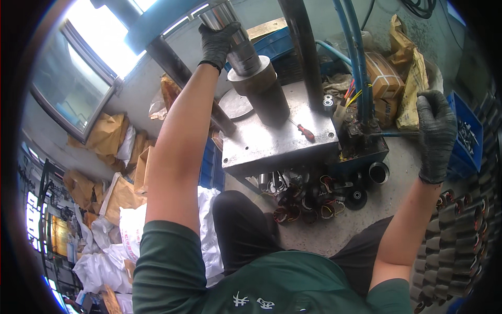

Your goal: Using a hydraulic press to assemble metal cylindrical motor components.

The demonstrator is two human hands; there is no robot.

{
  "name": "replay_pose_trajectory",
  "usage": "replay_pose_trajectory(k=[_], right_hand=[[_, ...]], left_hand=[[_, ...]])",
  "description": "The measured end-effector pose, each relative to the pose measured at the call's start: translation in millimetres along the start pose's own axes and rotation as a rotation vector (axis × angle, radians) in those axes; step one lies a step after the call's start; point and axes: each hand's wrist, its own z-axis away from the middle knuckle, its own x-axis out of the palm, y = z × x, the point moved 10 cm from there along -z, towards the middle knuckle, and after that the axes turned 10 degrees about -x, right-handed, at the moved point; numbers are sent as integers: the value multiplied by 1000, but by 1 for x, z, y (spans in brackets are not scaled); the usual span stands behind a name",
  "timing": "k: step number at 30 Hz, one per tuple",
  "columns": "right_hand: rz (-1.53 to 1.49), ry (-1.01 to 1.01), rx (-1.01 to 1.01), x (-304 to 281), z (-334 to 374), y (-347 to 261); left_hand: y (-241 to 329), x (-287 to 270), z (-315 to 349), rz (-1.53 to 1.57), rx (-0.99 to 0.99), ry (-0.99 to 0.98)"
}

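Left hand (218, 44) clasps a shiny metal cylinder (246, 56)

At far left, white sacks (135, 227) lie near the person's arm. The gloved left hand wraps its fingers and thumb around the cylinder, above a wide collar (253, 73). Below the collar, a dark cylinder (271, 104) stands on the metal tabletop (256, 150). Just right of it lies a screwdriver (305, 133) with a red handle. Farther right, a bar (395, 134) runs sideways to the gloved right hand (437, 137), which is curled; whether it grips the bar, I cannot tell. Beyond is a blue bin (465, 162).
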Motion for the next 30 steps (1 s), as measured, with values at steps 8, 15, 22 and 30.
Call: replay_pose_trajectory(k=[8, 15, 22, 30], right_hand=[[-49, -120, 4, 9, 11, -27], [160, -396, -159, 19, 22, -46], [413, -960, -444, 50, 55, -70], [484, -1512, -421, 40, 136, -59]], left_hand=[[-3, 5, -6, -30, -12, -112], [-36, -1, 19, -137, -202, 46], [-95, 15, 41, 280, -130, -75], [-85, 9, 55, 228, -266, -72]])
